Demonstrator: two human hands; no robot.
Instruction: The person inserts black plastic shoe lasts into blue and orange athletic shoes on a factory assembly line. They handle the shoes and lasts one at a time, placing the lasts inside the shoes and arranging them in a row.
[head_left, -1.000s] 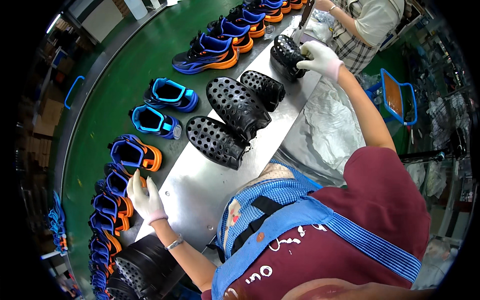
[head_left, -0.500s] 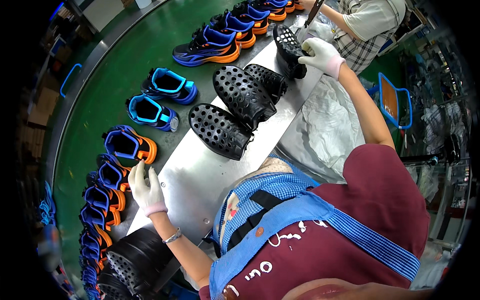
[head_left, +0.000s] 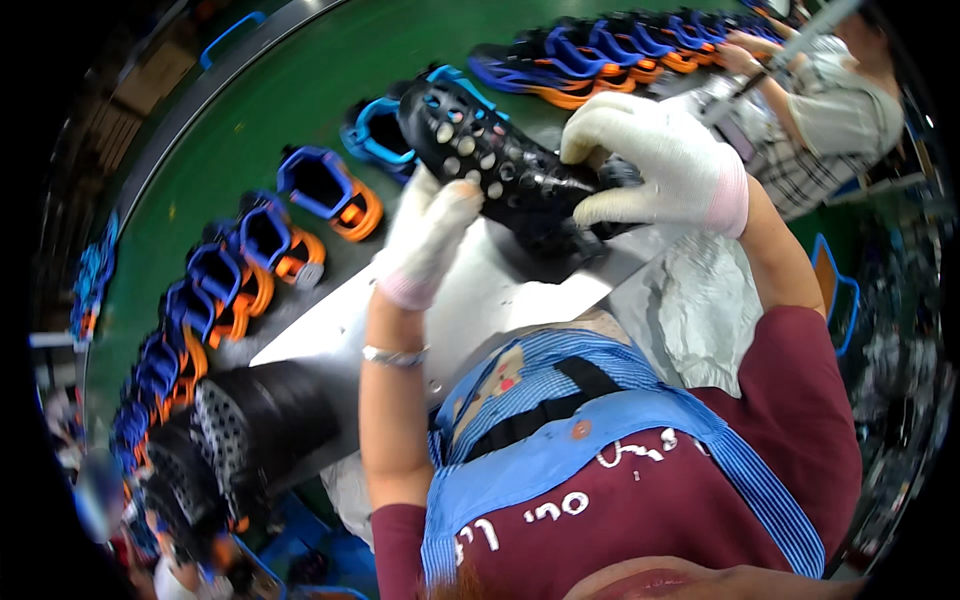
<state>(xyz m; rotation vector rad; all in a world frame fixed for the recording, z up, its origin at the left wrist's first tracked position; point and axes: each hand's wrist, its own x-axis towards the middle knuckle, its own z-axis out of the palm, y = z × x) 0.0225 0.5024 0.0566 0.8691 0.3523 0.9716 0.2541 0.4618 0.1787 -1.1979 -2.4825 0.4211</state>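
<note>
A black perforated shoe form (head_left: 490,150) is held up in front of me, its hole-covered sole turned toward me. My left hand (head_left: 430,235), in a white knit glove, is closed on its near edge at the toe half. My right hand (head_left: 665,165), gloved the same way, curves thumb and fingers round the other end. Below the form, another dark form (head_left: 555,245) rests on the metal plate (head_left: 470,290); it is blurred and partly hidden. Just behind the toe end stands a black shoe with a light-blue collar (head_left: 375,130).
Several black, blue and orange shoes (head_left: 265,235) curve along the green round table (head_left: 200,180). Large black perforated forms (head_left: 265,420) lie at lower left. Crumpled white material (head_left: 705,310) lies right of the plate. At far right, another person's hand (head_left: 740,55) is near the shoe row.
My right hand has come in from the far form, and my left hand has moved from beside the shoes. Both now hold a perforated form. The view has shifted too.
</note>
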